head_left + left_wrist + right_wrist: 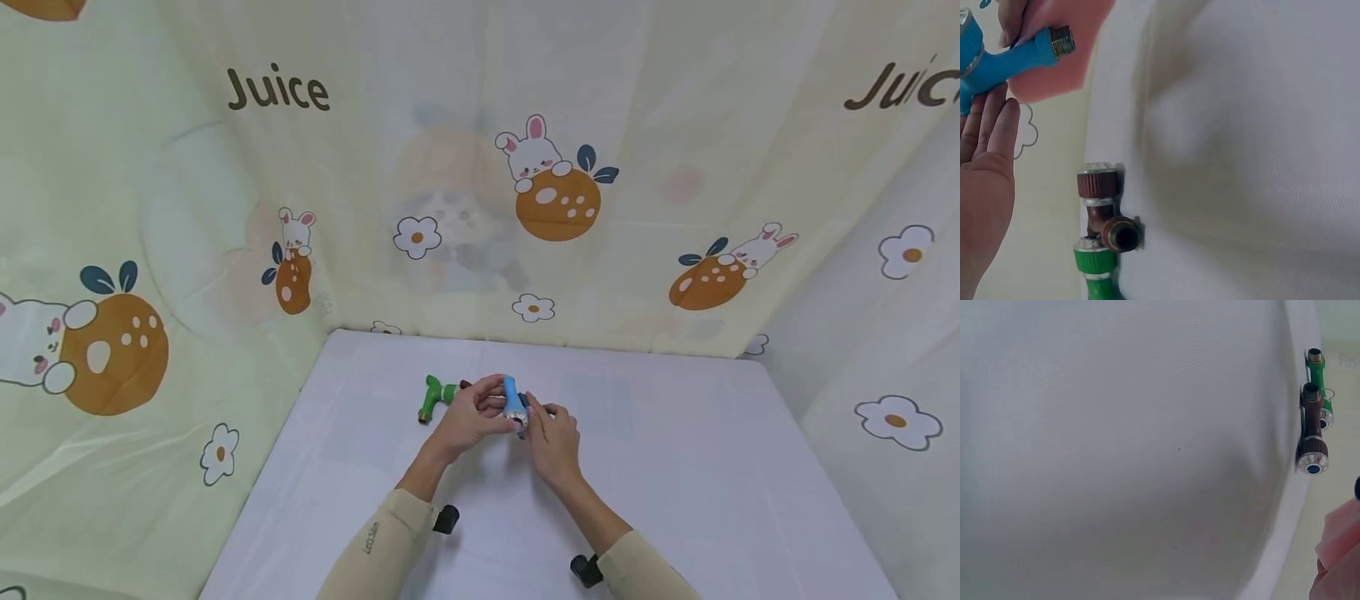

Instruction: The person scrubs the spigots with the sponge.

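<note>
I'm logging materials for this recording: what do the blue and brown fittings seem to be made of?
Blue fitting: probably coated metal, though plastic is possible; smooth, even blue with a bare, metallic-looking threaded end. Brown fitting: likely similar; slightly shiny brown surface, dull metallic threads.

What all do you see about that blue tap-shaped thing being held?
The blue tap-shaped fitting looks like painted metal, with a blue collar, silvery rim and bare threaded end. Its rimmed end faces the person. The left hand holds it above the white table; whether the right hand touches it is unclear.
</note>
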A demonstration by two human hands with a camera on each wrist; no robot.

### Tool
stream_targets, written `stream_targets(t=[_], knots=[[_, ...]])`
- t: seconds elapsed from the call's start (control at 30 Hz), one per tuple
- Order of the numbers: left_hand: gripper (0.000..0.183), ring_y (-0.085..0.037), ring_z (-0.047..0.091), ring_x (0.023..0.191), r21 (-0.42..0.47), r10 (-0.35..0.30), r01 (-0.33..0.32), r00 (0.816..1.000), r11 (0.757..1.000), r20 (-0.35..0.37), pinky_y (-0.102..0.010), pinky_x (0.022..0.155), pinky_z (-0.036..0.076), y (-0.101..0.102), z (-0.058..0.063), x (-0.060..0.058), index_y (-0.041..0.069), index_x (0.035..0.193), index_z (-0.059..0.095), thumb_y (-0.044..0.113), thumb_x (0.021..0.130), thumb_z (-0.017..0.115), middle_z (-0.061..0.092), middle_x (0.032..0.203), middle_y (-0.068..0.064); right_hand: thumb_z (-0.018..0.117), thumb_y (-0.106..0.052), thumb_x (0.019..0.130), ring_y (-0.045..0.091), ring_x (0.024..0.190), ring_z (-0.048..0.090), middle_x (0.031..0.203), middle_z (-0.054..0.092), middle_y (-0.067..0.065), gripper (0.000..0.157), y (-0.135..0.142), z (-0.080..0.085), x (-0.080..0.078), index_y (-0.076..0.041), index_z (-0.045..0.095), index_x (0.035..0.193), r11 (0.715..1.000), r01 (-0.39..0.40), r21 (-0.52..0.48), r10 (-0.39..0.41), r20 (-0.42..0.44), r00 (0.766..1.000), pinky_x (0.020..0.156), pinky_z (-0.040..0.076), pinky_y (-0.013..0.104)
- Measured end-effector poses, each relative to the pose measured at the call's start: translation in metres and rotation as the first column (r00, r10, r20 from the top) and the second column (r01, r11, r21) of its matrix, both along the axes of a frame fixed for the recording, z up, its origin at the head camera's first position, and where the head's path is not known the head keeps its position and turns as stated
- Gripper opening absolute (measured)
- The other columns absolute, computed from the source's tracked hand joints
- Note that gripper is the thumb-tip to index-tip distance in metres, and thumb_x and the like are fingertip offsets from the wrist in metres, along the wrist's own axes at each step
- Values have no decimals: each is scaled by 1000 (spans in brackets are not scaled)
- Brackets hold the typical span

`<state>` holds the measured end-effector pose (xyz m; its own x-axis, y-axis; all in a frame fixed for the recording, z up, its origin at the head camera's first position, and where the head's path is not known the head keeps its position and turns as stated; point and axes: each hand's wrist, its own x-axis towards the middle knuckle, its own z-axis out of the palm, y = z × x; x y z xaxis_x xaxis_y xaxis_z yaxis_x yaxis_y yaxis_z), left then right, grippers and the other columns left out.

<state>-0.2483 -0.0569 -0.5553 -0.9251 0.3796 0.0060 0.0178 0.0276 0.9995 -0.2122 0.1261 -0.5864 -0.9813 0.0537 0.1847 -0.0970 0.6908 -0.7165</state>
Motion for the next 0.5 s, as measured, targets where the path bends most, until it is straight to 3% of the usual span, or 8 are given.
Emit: stream_targets(t=[0.2,0.3,0.4,0.5], knots=[[76,-22,64,124,15,32,-32,999,999,28,-35,105,56,-1,2,0,17,153,50,19,86,86,64,139,-7,38,-36,113,44,116,52,135,57,29,47,4,-8,-1,-16,56,151,1000,7,-12,-8,-26,1000,93,41,58],[75,-23,61,127,79,61,-66,996,995,67,-32,104,55,-3,3,-2,12,154,46,15,88,83,61,141,-10,43,-34,112,45,116,53,132,58,29,45,7,-13,1,-14,58,149,999,17,-38,-18,-27,999,93,43,59],[74,-22,60,129,185,99,-120,988,975,120,-30,101,56,-5,6,-4,7,154,41,9,90,79,56,145,-15,44,-31,111,46,122,52,133,57,30,45,11,-18,2,-9,57,149,991,12,-136,-14,-13,1000,99,43,62],[71,-18,63,123,273,126,-170,977,947,170,-27,95,58,-7,9,-6,5,153,37,5,92,74,55,148,-19,42,-33,113,45,131,48,141,50,28,50,15,-18,3,-7,49,154,964,16,-266,-14,9,1000,109,41,63]])
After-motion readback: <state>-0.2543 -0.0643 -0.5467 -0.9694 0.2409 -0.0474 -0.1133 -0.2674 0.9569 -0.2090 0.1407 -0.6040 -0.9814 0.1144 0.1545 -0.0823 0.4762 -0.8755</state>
